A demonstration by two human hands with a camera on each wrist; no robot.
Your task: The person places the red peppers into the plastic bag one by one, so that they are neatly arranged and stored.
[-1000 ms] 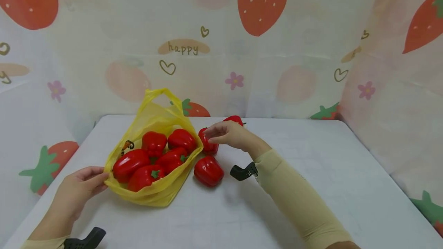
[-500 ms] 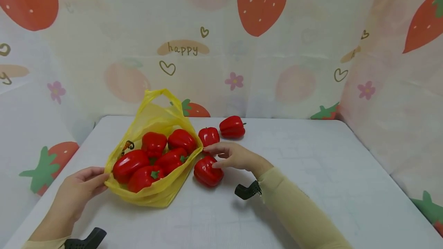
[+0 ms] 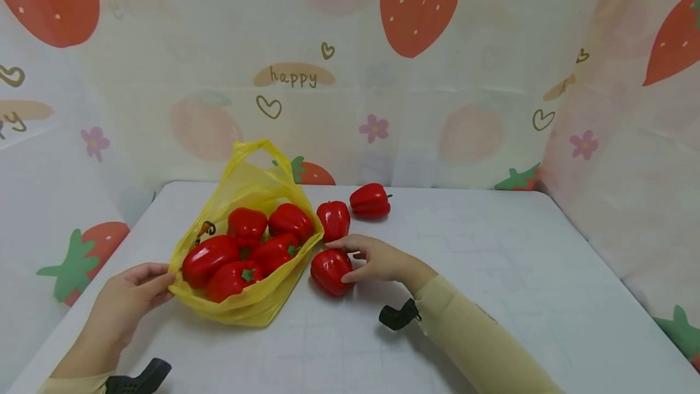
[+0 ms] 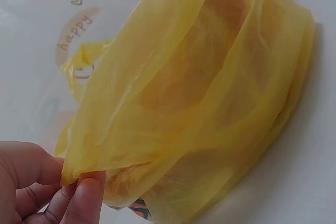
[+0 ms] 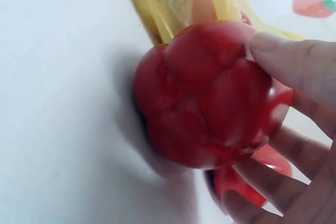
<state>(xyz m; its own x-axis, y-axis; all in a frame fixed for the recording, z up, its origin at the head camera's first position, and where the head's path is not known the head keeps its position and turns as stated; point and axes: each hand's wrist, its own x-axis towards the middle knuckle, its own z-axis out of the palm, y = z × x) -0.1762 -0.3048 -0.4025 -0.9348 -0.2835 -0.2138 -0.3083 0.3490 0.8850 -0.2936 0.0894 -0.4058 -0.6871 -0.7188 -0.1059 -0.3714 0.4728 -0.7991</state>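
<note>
A yellow plastic bag [image 3: 257, 312] leans open on the left of the table, several red bell peppers inside it. My left hand [image 3: 126, 300] pinches the bag's left rim between thumb and fingers; the left wrist view shows the thin film bunched at the fingertips. Just right of the bag, a red bell pepper [image 3: 330, 272] lies on its side. My right hand [image 3: 380, 260] has this pepper between thumb and fingers, the thumb on its near side and the fingers over its far side. In the right wrist view the pepper's lobed bottom [image 5: 194, 98] faces the camera.
Two more red peppers lie behind: one [image 3: 333, 221] close against the bag's right edge, another [image 3: 370, 201] near the back of the white table [image 3: 492, 248]. A strawberry-printed cloth [image 3: 465, 78] hangs behind and at both sides.
My right hand has come toward the front from over the rear peppers to the nearest loose pepper, and its fingers have closed around it. The left hand keeps holding the bag rim.
</note>
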